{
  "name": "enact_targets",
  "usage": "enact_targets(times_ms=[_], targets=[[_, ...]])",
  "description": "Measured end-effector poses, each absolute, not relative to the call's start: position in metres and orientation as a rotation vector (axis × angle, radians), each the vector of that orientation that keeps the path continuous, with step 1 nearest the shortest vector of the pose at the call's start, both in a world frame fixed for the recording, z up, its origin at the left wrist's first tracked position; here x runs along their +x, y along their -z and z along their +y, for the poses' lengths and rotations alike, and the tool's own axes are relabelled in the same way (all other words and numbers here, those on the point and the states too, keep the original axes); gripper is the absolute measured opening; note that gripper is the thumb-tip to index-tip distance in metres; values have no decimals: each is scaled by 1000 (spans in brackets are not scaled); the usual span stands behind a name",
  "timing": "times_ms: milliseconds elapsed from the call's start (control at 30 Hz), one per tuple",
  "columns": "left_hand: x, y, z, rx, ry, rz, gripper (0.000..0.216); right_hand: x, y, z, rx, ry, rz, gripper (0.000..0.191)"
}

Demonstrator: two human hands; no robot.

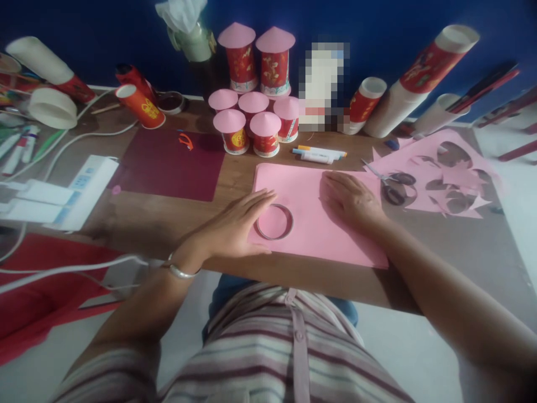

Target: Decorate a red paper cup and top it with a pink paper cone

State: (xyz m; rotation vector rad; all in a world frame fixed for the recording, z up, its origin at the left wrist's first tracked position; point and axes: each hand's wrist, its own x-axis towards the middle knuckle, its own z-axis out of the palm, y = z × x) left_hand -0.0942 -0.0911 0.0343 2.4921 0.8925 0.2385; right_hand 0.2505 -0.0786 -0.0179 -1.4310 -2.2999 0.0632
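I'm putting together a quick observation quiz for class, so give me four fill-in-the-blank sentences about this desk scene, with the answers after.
The paper under the ring is ____.
The silver bangle is worn on the ____ arm.
Beside the right hand, the dark-handled tool is a pair of ____.
The cylinders with pink cone tops number ____.
Missing words: pink; left; scissors; seven.
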Motion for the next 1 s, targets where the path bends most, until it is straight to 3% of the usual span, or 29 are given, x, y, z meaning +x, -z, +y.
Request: enact_targets(times_ms=[233, 1000], targets=[[-91, -27, -77, 2446, -270, 864, 80, 252, 16, -78, -1427, -84, -2325, 45], [-109, -30, -79, 2364, -193, 847, 75, 253, 18, -77, -1352, -20, -2326, 46]])
